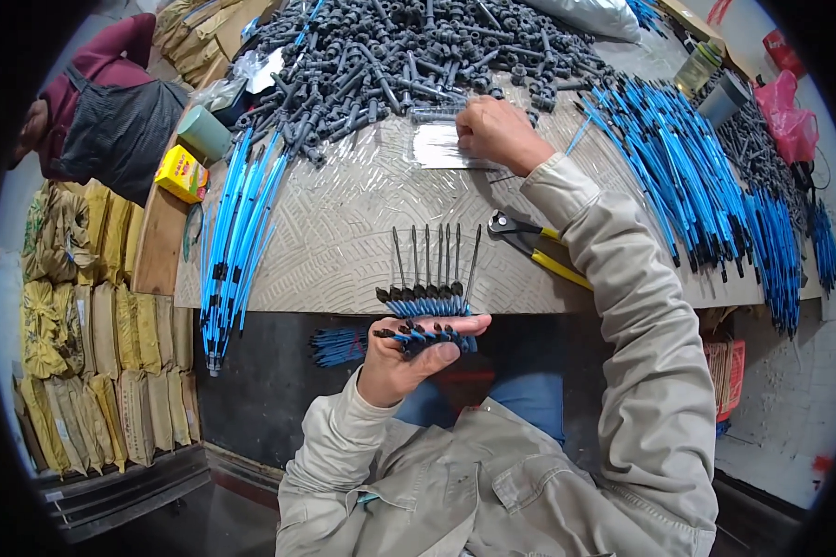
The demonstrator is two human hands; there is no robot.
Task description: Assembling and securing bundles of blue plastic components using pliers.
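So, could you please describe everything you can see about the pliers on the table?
The pliers lie flat on the patterned metal table, near its front edge, just right of the row of blue tubes with thin dark pins. The head is dark metal and points left, toward the pins; whether its jaws are shut is unclear. The two handles are yellow, probably plastic-coated, and run right and downward, partly hidden under the sleeve of the person's right arm. No hand holds them.

Patterned worktable (344,232), stacked sacks (93,353)
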